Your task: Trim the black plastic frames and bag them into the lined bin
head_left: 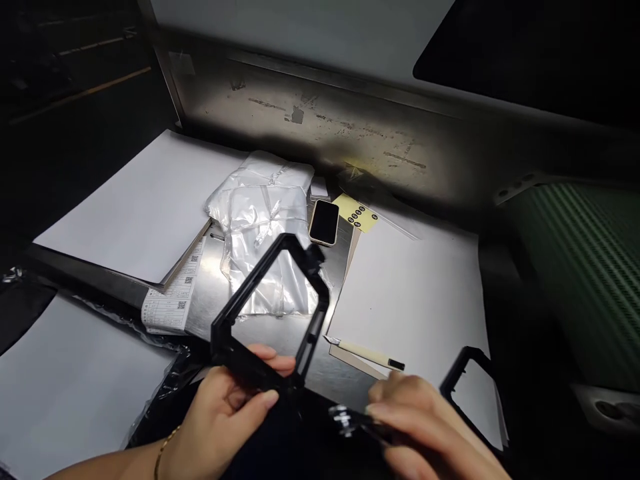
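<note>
In my left hand [220, 407] is a black plastic frame [250, 283], held up at a tilt by its lower edge between thumb and fingers. The frame has an open middle and a small block on its upper right side. My right hand [425, 427] is closed around a small dark tool [345, 420] with a shiny metal end; its exact kind is unclear. The tool is apart from the frame, to its lower right. Just beyond my right hand lies a craft knife [367, 352] with a cream handle, its blade pointing left. A second black frame [453, 377] rests at the right.
Stacks of white sheets stand left [145, 207] and right [415, 287] on the metal table [213, 303]. Between them are clear plastic bags [265, 227], a phone [324, 222] and a yellow sticker sheet [363, 215]. Printed labels [167, 303] hang left. A green ribbed surface [590, 267] is at right.
</note>
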Motion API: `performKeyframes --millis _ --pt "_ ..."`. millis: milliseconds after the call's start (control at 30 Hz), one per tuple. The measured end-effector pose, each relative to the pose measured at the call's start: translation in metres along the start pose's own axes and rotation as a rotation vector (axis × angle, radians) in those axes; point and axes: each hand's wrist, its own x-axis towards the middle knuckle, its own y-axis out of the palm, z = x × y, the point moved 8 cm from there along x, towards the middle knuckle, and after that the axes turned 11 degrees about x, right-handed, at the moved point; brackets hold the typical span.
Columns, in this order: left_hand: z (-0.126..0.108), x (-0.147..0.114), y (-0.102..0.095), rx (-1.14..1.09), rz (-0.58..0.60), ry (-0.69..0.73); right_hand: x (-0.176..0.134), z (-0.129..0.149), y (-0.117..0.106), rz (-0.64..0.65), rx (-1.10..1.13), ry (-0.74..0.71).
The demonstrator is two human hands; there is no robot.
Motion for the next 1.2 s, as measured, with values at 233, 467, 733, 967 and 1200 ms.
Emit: performKeyframes --millis 233,467,733,967,1200 --pt "-0.020 -0.004 -0.018 0.853 -0.023 0.579 0.008 -0.154 -0.112 -0.504 -0.455 0.349" --pt "-0.007 -0.002 0.014 1.346 0.154 0.702 0.012 -0.152 -0.051 -0.206 -0.194 0.507" --pt "0.030 0.004 -0.048 0.730 -0.188 0.301 -0.021 -0.104 0.083 0.303 0.496 0.719" --pt "0.085 0.003 -0.077 -0.425 -0.318 -0.294 -0.006 -0.132 0.118 0.554 0.231 0.608" --pt "0.115 -0.015 -0.095 -0.614 -0.470 -0.315 0.027 -0.163 0.127 0.571 -0.313 0.285"
